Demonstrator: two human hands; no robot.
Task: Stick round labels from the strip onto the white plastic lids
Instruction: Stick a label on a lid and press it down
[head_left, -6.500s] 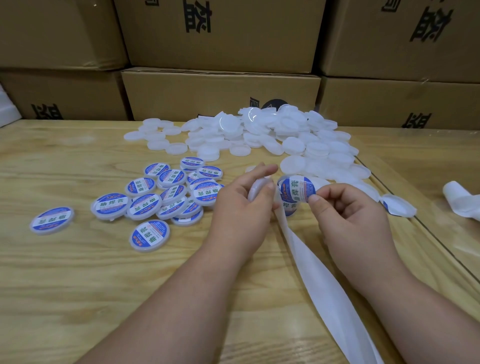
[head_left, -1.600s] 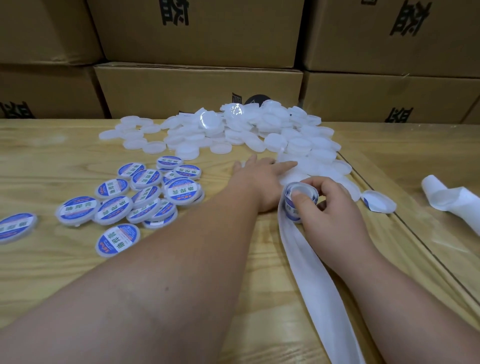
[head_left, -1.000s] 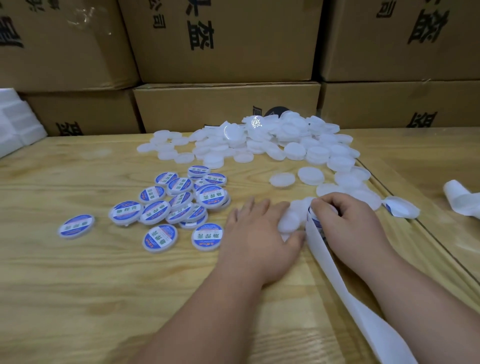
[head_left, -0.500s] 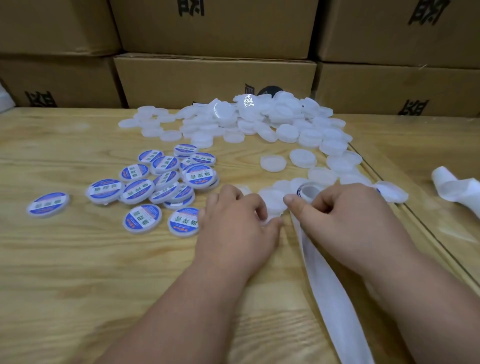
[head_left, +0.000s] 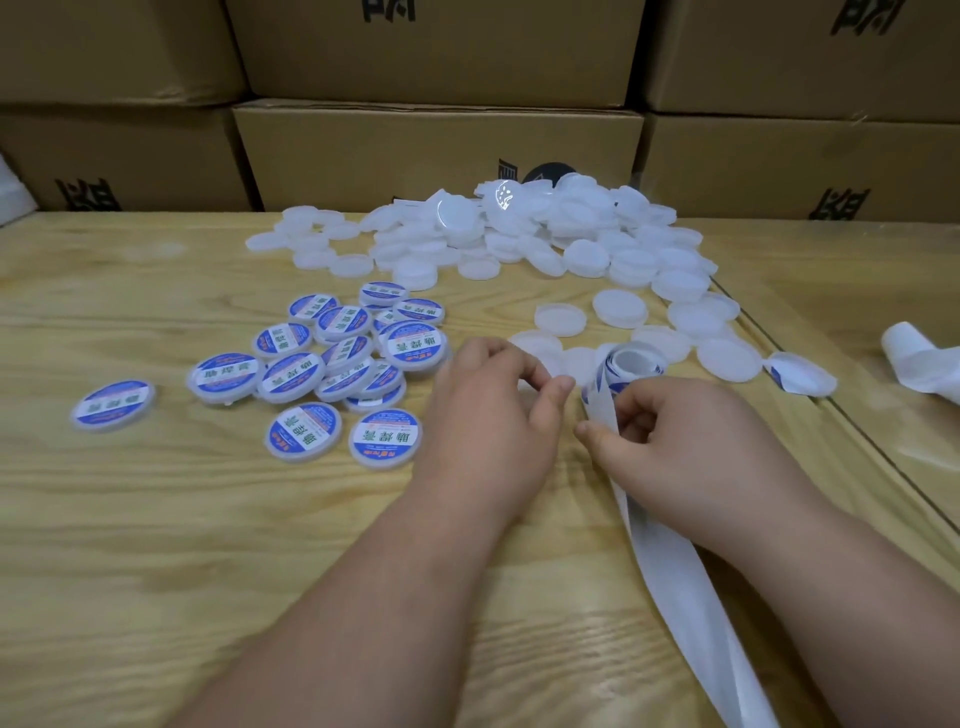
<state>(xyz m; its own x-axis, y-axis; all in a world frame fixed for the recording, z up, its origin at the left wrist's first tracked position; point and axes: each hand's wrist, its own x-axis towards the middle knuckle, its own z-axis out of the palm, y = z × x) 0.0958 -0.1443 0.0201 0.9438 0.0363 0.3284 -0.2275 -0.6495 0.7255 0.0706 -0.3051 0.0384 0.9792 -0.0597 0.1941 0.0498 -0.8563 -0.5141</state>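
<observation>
Both hands sit close together on the wooden table (head_left: 156, 545). The left hand (head_left: 493, 410) has its fingers curled, thumb tip meeting the fingertips over a plain white lid that is mostly hidden under it; it seems to pinch that lid, though the hold itself is covered. The right hand (head_left: 691, 441) grips the label strip (head_left: 670, 566), fingers curled around it where it rolls up into a loose coil (head_left: 631, 361) just beyond the knuckles. From that hand the bare white strip runs back along the right forearm and off the near edge of the picture.

Just past both hands lie a few single white lids (head_left: 561, 318), and farther out a big heap of plain lids (head_left: 519, 234). To the left of the left hand a cluster of lids with blue and white labels (head_left: 332, 364) lies, one labelled lid (head_left: 111, 405) well apart farther left. Right of the right hand lie a curled label scrap (head_left: 800, 374) and, farther off, a loose piece of white strip (head_left: 919, 358). Cardboard boxes (head_left: 436, 150) are stacked behind the heap.
</observation>
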